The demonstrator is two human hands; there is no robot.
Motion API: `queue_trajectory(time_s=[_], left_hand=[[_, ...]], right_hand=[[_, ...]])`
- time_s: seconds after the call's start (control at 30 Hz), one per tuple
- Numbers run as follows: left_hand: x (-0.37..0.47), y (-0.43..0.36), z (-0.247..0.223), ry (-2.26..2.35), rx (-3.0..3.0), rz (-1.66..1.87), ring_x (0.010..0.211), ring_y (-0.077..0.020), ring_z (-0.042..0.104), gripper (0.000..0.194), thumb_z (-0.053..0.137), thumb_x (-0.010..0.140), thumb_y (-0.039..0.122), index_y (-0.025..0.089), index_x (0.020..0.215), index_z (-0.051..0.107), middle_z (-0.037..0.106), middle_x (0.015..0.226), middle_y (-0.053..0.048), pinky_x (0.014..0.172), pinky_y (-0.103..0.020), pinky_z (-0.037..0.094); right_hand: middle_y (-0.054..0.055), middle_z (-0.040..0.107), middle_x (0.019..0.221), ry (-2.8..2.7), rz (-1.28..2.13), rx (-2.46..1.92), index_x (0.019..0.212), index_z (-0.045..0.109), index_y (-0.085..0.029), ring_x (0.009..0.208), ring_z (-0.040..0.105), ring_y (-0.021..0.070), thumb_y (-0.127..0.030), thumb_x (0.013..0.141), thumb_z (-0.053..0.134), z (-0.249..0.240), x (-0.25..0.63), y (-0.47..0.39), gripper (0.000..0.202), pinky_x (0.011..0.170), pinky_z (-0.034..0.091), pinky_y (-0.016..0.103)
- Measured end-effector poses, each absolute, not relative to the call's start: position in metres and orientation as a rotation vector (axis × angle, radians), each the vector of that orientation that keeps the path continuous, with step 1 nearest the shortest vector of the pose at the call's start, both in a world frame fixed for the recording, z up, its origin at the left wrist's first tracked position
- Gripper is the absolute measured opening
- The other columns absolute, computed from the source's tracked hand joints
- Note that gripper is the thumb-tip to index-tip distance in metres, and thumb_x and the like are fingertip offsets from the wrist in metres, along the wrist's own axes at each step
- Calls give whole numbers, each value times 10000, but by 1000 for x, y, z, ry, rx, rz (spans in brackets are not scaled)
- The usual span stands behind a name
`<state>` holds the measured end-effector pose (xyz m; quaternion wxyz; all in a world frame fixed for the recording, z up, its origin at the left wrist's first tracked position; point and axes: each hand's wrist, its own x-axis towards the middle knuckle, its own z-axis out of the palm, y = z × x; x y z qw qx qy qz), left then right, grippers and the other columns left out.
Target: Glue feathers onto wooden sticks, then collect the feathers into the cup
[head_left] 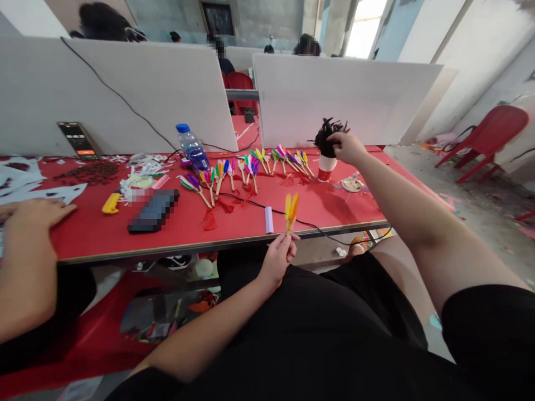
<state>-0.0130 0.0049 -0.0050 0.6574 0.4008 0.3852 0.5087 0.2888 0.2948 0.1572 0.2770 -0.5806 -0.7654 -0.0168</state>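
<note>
Black feathers [327, 135] top a cup [326, 165] at the right hand [346, 147], grip unclear; left of the cup, the left hand [278, 255] pinches upright yellow feathers [288, 208].

Lower end of the yellow feathers [291, 210] hidden inside the left hand [279, 256]. Right hand [345, 146]: fingertips partly lost against black feathers [325, 138], possibly pinching 1; stems hidden by the paper cup [326, 167]. Dark slab [154, 211] pixelated, details unreadable. Upright phone [77, 139]: digits too small to read. Co-worker's arm [27, 278] and white sheets [16, 175] cut off by left edge. 2 white panels [125, 94] hide most of the people [104, 23] behind.
</note>
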Motion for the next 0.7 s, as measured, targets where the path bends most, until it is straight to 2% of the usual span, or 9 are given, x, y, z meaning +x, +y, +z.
queue_trajectory(time_s=[0.1, 0.17, 0.3, 0.47, 0.6, 0.7], left_hand=[[-15, 5, -7, 892, 910, 1144, 514, -73, 333, 598, 784, 909, 758, 182, 1032, 684, 499, 664, 61, 474, -213, 200], [-17, 5, -8, 902, 906, 1139, 518, -75, 338, 602, 787, 903, 758, 180, 1032, 686, 496, 668, 60, 473, -212, 200], [-18, 5, -9, 903, 895, 1141, 534, -82, 358, 611, 797, 889, 765, 179, 1022, 683, 492, 666, 57, 474, -215, 205], [-16, 4, -7, 902, 908, 1130, 531, -79, 340, 605, 781, 907, 762, 177, 1031, 690, 502, 668, 56, 476, -216, 203], [-16, 4, -7, 892, 913, 1111, 516, -74, 327, 588, 772, 921, 749, 178, 1031, 685, 499, 668, 58, 477, -221, 196], [-16, 4, -7, 894, 923, 1112, 520, -76, 334, 582, 769, 926, 745, 179, 1030, 684, 498, 673, 56, 479, -221, 191]], right_hand=[[112, 853, 1130, -2063, 76, -1578, 1285, 841, -164, 1000, 769, 286, -178, 862, 725, 146, 287, 298, 438, 926, 619, 404], [108, 847, 1097, -2118, 101, -1565, 1205, 870, -167, 979, 763, 276, -202, 840, 747, 140, 291, 298, 387, 924, 616, 397], [120, 815, 1233, -2302, -25, -1446, 1094, 909, -202, 1096, 749, 287, -207, 855, 731, 137, 304, 301, 298, 1001, 603, 389], [80, 836, 1285, -2272, -199, -1607, 1154, 899, -257, 1212, 740, 307, -168, 933, 638, 150, 316, 304, 353, 1056, 575, 419], [66, 844, 1288, -2338, -218, -1665, 1078, 897, -274, 1230, 726, 316, -125, 856, 680, 162, 318, 303, 345, 1052, 554, 420], [80, 842, 1224, -2413, -121, -1613, 985, 879, -252, 1152, 723, 301, -146, 776, 768, 168, 317, 301, 259, 1007, 538, 398]])
